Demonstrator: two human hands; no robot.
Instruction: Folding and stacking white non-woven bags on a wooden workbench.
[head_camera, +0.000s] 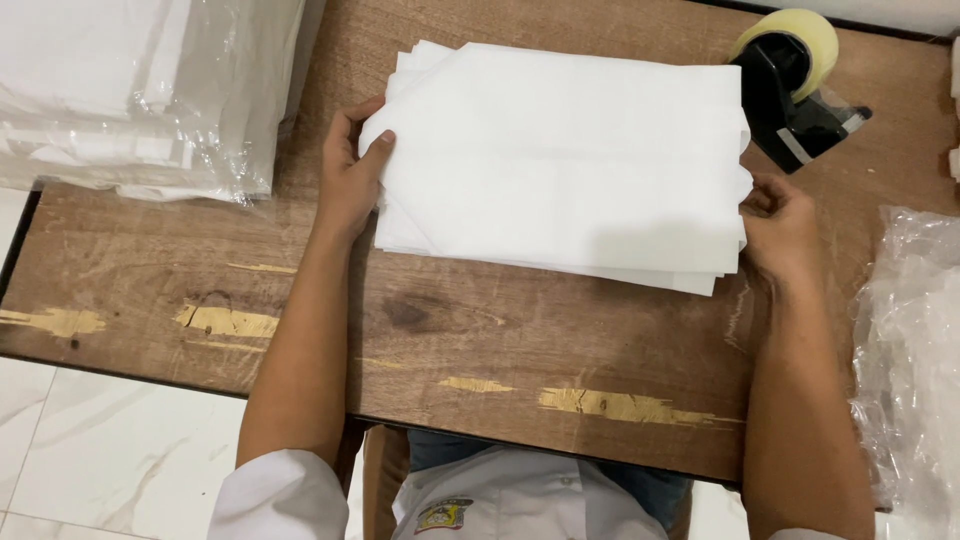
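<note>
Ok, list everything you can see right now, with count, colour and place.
Sheet stack: one, white, middle of the table, between both hands.
Tape dispenser: one, black with a yellowish roll, far right of the table.
Wrapped pack: one, white in clear plastic, far left.
Plastic bag: one, clear and crumpled, right edge.
Table: one, brown wood with worn patches.
Floor: white tiles, lower left.
Left hand: grip on the stack's left edge.
Right hand: at the stack's right edge.

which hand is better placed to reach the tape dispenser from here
Right, probably. The right hand holds the white sheet stack at its right edge, just below the tape dispenser; the left hand grips the far left edge.
</note>
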